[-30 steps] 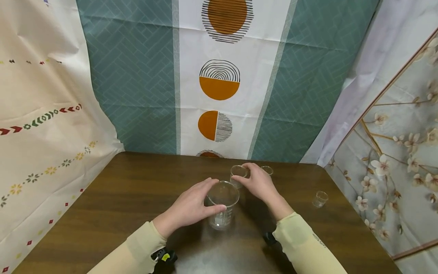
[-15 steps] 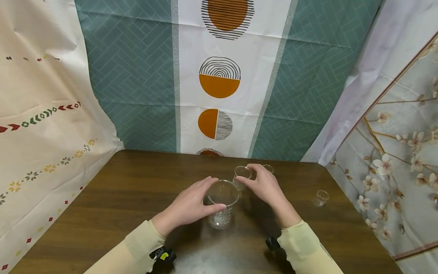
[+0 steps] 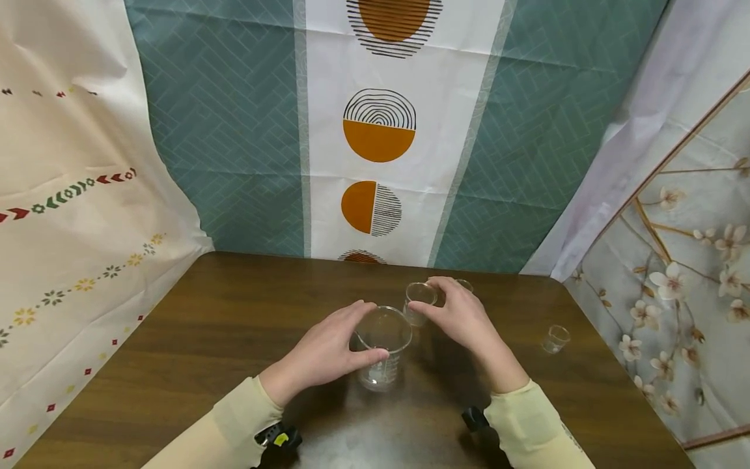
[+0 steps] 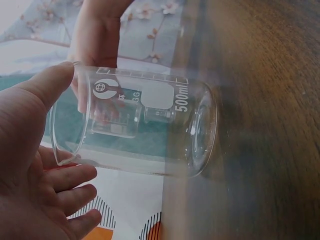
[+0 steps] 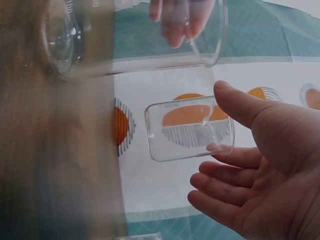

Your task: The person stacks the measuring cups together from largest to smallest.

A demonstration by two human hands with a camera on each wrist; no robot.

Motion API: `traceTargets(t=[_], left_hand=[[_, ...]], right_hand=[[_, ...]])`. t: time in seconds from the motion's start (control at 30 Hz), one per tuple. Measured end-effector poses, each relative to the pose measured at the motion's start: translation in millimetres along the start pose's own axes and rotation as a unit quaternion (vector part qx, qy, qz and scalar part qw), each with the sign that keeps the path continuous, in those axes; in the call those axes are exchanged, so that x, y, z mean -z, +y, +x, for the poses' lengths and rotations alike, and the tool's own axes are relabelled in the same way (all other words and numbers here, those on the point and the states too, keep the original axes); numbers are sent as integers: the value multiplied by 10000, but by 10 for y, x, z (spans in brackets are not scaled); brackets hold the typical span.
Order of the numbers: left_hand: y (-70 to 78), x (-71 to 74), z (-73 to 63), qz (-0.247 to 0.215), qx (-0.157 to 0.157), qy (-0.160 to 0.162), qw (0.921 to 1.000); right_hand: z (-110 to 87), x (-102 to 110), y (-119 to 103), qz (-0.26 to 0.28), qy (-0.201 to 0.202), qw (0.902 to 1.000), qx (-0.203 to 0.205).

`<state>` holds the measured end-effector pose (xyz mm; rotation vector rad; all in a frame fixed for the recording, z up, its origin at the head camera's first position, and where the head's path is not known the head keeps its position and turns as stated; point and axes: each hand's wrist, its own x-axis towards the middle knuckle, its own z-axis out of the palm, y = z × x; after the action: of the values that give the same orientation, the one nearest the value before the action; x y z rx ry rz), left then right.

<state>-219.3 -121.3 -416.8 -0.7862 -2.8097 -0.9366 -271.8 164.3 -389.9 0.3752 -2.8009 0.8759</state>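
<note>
A large clear glass beaker [image 4: 145, 125], marked 500ml, stands upright on the table. My left hand [image 3: 328, 352] holds it at the rim, thumb on the near side and fingers on the far side. Just behind and to its right is a smaller glass beaker [image 5: 187, 130], gripped near its rim between the thumb and fingers of my right hand [image 3: 459, 316]. In the right wrist view this smaller beaker hangs a little above the tabletop, upright and apart from the large one. It looks empty.
Another glass beaker [image 3: 465, 285] stands behind my right hand, mostly hidden by it. A very small beaker [image 3: 555, 339] sits on the brown wooden table [image 3: 234, 312] toward the right edge. Patterned cloths [image 3: 234, 130] hang at the back and both sides.
My right hand has shifted slightly to the right with the smaller beaker, away from the large one. My left hand and the large beaker stay in place. The head view has tilted slightly.
</note>
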Motion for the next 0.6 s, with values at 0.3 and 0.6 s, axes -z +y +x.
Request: traceTargets(t=[0.3, 0.6], left_hand=[[24, 4, 4, 26, 43, -8, 10000], [12, -8, 6, 26, 88, 36, 10000]], right_hand=[[-68, 134, -74, -31, 0, 9999, 97], [-129, 245, -126, 68, 81, 9998, 167]])
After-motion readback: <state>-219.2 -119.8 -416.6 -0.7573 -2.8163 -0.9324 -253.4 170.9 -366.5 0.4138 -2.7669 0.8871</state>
